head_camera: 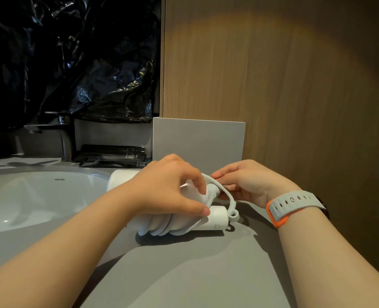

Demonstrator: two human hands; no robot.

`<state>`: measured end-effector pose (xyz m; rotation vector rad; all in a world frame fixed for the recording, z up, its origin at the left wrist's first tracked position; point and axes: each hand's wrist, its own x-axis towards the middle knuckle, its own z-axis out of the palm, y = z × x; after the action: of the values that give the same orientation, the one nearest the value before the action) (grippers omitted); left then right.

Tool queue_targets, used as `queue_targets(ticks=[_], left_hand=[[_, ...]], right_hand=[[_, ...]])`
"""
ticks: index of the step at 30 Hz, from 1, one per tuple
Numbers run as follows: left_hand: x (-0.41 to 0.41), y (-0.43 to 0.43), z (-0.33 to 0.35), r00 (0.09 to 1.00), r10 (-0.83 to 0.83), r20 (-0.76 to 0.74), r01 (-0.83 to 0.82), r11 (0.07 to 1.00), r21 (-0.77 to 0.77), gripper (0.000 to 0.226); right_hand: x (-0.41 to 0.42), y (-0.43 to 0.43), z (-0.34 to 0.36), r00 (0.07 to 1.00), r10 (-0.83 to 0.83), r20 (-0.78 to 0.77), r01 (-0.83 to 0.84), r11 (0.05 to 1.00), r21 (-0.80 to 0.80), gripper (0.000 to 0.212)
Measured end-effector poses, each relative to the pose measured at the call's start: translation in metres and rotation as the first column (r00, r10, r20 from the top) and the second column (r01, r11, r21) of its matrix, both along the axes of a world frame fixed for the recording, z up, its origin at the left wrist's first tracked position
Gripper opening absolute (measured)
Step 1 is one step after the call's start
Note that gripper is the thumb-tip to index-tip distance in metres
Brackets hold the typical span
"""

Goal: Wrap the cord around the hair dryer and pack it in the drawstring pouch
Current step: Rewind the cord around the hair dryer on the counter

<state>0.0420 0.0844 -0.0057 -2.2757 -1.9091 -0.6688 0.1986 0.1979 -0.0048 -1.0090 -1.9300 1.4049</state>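
A white hair dryer [215,216] lies on its side on the grey tabletop [184,274], just right of the sink [39,196], with its white cord [162,227] coiled around the handle. The left hand [166,187] rests on top of the dryer, fingers curled down and pressing the coils. At 3 o'clock from it, the right hand [246,181], a watch strap [293,205] on its wrist, pinches a loop of cord arching over the handle end. At 12 o'clock a grey panel [197,138] stands upright; dark sachets [113,155] lie at 10 o'clock.
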Motion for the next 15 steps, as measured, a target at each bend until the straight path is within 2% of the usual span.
queue_targets(ticks=[3, 8, 12, 15], left_hand=[[0.0, 0.001, 0.0, 1.0, -0.006, -0.016, 0.006, 1.0, 0.008, 0.035], [-0.002, 0.0, 0.0, 1.0, -0.013, -0.015, 0.014, 1.0, 0.024, 0.045], [-0.003, 0.001, 0.0, 1.0, -0.007, -0.003, 0.007, 1.0, 0.02, 0.042], [0.0, -0.001, 0.0, 1.0, 0.007, 0.001, -0.007, 1.0, -0.025, 0.034]], right_hand=[[-0.001, 0.004, -0.003, 0.999, -0.021, -0.045, 0.019, 0.998, -0.064, 0.012], [-0.006, 0.008, -0.01, 0.985, -0.083, -0.151, 0.044, 0.968, -0.246, 0.016], [-0.01, 0.007, -0.013, 0.974, -0.125, -0.187, 0.059, 0.945, -0.322, 0.024], [-0.011, 0.008, -0.013, 0.945, -0.219, -0.243, 0.121, 0.923, -0.364, 0.029]])
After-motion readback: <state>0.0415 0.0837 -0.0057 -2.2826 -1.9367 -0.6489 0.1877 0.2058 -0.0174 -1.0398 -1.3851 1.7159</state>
